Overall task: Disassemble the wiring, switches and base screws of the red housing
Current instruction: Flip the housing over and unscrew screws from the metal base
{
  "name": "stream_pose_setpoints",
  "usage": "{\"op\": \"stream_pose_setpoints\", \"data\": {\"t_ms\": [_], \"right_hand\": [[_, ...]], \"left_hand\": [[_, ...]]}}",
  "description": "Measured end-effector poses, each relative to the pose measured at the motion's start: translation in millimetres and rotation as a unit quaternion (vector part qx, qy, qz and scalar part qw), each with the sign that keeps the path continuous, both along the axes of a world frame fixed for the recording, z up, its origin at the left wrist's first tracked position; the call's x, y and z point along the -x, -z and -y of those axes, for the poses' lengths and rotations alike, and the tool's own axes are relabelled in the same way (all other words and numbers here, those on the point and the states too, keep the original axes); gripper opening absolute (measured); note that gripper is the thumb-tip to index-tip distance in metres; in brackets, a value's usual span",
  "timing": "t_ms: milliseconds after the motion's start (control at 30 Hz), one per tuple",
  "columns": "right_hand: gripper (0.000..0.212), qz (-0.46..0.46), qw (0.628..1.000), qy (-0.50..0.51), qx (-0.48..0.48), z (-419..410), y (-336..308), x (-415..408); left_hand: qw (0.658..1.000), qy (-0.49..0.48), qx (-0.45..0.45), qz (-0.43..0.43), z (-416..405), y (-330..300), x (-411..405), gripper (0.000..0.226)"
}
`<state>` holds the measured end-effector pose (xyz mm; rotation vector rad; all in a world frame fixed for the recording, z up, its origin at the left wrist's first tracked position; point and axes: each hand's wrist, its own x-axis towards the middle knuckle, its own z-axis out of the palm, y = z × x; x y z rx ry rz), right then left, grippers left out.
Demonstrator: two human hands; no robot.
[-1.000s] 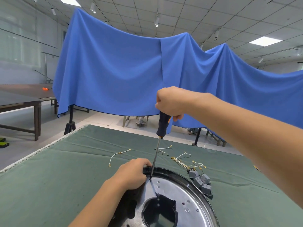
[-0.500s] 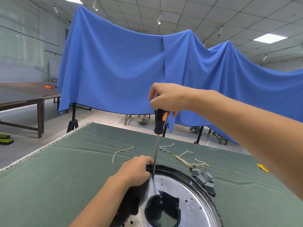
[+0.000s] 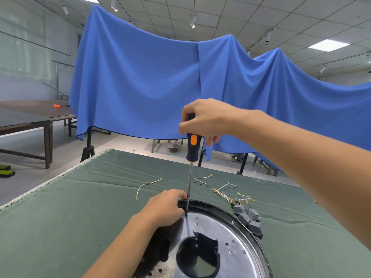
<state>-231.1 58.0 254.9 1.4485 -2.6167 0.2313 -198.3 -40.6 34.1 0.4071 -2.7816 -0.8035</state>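
Observation:
The round housing lies base-up at the bottom middle, showing a shiny metal base plate (image 3: 230,237) with a black rim and a dark central opening. My left hand (image 3: 164,207) grips the far left rim of it. My right hand (image 3: 202,119) holds the top of a black-and-orange screwdriver (image 3: 192,145), which stands upright. Its tip meets the plate just inside the rim, beside my left fingers. Grey switches (image 3: 248,217) with white wires (image 3: 224,194) lie on the cloth just right of the housing. A loose white wire (image 3: 147,185) lies to the left.
A green cloth (image 3: 70,213) covers the work table; its left edge runs diagonally. Another short wire with small screws (image 3: 201,180) lies behind the screwdriver shaft. A large blue drape (image 3: 140,87) hangs beyond the table. Brown tables (image 3: 30,117) stand at the left.
My right hand has turned on the screwdriver handle, so the orange mark now faces me. The view has shifted slightly; my left hand stays on the rim.

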Motion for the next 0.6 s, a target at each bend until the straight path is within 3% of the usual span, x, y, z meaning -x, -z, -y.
{"op": "stream_pose_setpoints", "data": {"t_ms": [67,267,400,600], "right_hand": [[0.031,-0.06,0.998,0.013,0.023,1.5,2.4,3.1],[0.026,-0.029,0.999,0.037,-0.019,-1.6,0.1,3.6],[0.027,-0.089,0.994,0.058,-0.005,-2.7,3.8,7.5],[0.022,0.011,0.999,0.032,-0.002,-4.2,1.5,5.4]], "left_hand": [[1.0,-0.001,0.003,0.001,-0.4,-0.2,-0.5,0.04],[1.0,0.0,0.003,0.001,0.2,-0.1,0.1,0.038],[1.0,-0.002,0.006,0.002,0.6,0.3,0.6,0.037],[1.0,-0.004,0.006,0.005,1.4,1.4,1.5,0.038]]}}
